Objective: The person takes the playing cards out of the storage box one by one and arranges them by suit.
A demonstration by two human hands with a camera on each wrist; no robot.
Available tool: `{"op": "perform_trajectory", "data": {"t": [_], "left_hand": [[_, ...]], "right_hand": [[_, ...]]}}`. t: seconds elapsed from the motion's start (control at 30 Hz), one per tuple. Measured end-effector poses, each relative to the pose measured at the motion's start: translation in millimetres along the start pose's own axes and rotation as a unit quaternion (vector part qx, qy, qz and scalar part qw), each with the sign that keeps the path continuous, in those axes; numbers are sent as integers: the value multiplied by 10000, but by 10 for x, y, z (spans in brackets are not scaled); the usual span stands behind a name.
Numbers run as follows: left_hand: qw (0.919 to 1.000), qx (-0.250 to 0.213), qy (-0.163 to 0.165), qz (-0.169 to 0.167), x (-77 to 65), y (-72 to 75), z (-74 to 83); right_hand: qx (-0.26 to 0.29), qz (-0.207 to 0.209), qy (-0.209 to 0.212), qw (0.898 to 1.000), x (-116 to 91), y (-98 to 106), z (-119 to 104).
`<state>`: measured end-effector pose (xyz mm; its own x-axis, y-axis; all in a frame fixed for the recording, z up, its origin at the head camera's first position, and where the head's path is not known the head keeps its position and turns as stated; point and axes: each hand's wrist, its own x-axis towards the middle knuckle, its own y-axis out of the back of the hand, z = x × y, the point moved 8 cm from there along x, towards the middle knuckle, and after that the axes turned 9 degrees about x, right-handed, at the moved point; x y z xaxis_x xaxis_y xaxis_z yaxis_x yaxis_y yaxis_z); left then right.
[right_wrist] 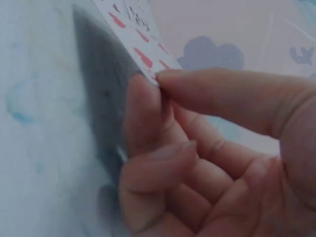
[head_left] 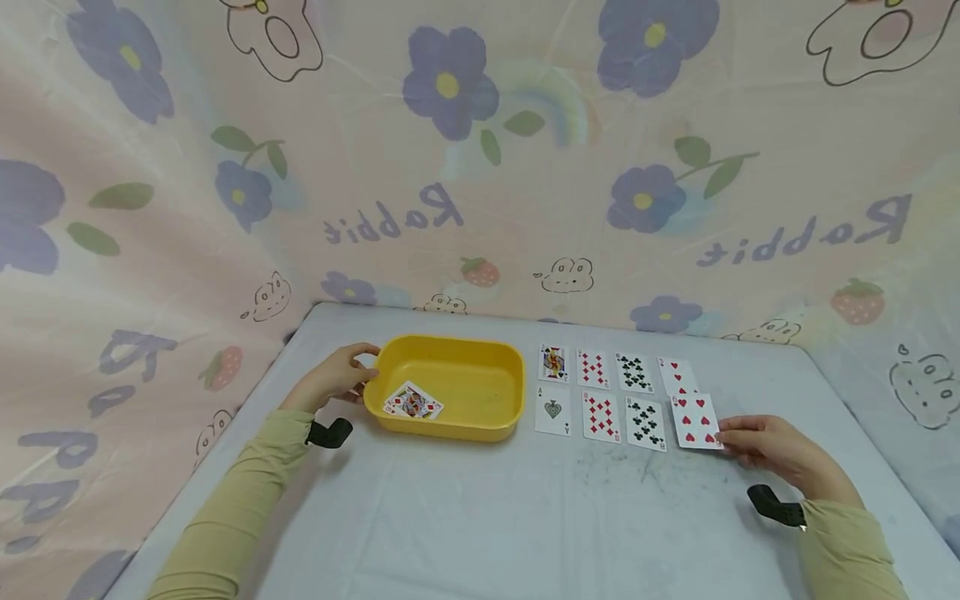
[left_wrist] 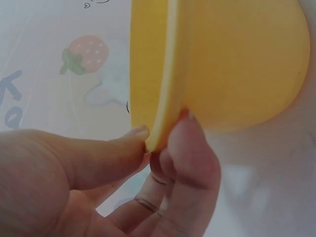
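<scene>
My left hand [head_left: 335, 379] grips the rim of a yellow plastic basin [head_left: 480, 431] at its left end. In the left wrist view the thumb and curled fingers pinch that rim [left_wrist: 165, 98] from both sides. Inside the basin, at its front left, lie a few overlapping playing cards [head_left: 413, 403], a face card among them. My right hand [head_left: 780, 450] pinches a playing card with red hearts [head_left: 695, 417] by its lower right corner. The right wrist view shows this card [right_wrist: 140, 44] between thumb and index finger, tilted, with a shadow on the cloth below.
Face-up cards form two rows right of the basin. The back row has a face card [head_left: 553, 364], a diamonds card [head_left: 592, 368], a clubs card [head_left: 634, 372] and a hearts card [head_left: 677, 375]; the front row includes an ace of spades [head_left: 552, 410]. Patterned curtains [head_left: 525, 225] surround the white-covered table [head_left: 480, 525].
</scene>
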<state>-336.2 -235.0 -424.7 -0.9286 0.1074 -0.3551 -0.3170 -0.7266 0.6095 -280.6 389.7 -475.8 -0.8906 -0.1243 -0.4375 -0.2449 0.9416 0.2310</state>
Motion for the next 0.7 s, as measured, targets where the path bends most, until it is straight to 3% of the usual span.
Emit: {"op": "perform_trajectory", "data": {"t": [0.27, 0.7], "left_hand": [[10000, -16, 1, 18, 19, -15, -32], [10000, -30, 58, 54, -4, -18, -40]], "right_hand": [[-60, 149, -275, 9995, 17, 46, 79], [-738, 506, -384, 9952, 16, 42, 45]]}}
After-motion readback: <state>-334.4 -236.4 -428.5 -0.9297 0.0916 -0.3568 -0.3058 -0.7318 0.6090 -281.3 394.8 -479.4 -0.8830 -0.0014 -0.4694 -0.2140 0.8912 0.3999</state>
